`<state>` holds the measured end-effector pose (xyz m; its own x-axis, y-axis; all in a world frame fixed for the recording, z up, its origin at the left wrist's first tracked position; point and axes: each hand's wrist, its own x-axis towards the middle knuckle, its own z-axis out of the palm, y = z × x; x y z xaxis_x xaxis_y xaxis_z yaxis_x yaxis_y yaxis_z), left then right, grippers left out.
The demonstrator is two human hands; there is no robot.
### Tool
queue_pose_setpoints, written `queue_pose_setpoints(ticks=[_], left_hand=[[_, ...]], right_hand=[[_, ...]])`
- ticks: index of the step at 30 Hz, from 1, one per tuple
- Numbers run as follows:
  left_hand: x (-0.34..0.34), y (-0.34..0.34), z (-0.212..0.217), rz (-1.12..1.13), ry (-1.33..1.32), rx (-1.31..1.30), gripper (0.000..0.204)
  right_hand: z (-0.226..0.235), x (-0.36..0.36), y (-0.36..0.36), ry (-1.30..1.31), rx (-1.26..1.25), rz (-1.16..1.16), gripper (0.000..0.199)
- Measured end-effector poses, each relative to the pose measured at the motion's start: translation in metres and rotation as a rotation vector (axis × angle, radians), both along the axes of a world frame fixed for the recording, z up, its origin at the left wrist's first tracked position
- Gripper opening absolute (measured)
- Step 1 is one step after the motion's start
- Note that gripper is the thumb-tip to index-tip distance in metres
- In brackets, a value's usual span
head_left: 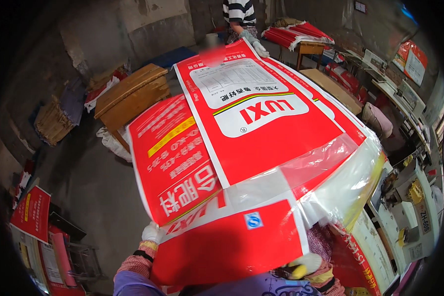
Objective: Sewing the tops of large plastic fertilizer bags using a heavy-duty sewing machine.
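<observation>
My left hand (pixel 152 233), in a white glove, pinches the left edge of a flat red-and-white printed sack (pixel 232 246). At that sack's lower right corner my right hand (pixel 305 265), gloved with yellow on it, is closed on the edge; part of it is hidden. The near sack lies across my front, its left part blurred and lifted. Beyond it a stack of similar red sacks (pixel 276 153) covers the table. Clear plastic liner (pixel 345 182) spills from the stack's right side.
Across the table a person in a striped shirt (pixel 239 12) rests a gloved hand (pixel 260 49) on the far sacks. A wooden table (pixel 130 93) stands to the left. Pale sewing machines (pixel 409 207) line the right side. More red sacks (pixel 298 33) lie on a far table.
</observation>
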<state>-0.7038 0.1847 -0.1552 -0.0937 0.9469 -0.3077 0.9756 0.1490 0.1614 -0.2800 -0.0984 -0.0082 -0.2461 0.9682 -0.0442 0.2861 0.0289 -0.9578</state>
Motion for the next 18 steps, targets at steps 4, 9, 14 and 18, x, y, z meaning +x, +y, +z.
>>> queue_pose_setpoints(ticks=[4, 9, 14, 18], left_hand=[[-0.039, -0.017, -0.027, 0.102, 0.053, 0.116, 0.027], [-0.033, 0.020, -0.025, 0.123, 0.174, 0.063, 0.026], [-0.050, 0.030, -0.064, 0.219, 0.141, 0.081, 0.026], [-0.063, 0.055, -0.116, 0.398, -0.127, 0.040, 0.026]], right_hand=[[0.016, -0.022, 0.066, 1.378, -0.258, -0.530, 0.044], [-0.084, -0.004, 0.208, 1.161, -0.303, -0.947, 0.022], [-0.232, 0.022, 0.236, 0.607, -0.381, -1.016, 0.018], [-0.247, 0.043, 0.219, 0.286, -0.127, -0.574, 0.034]])
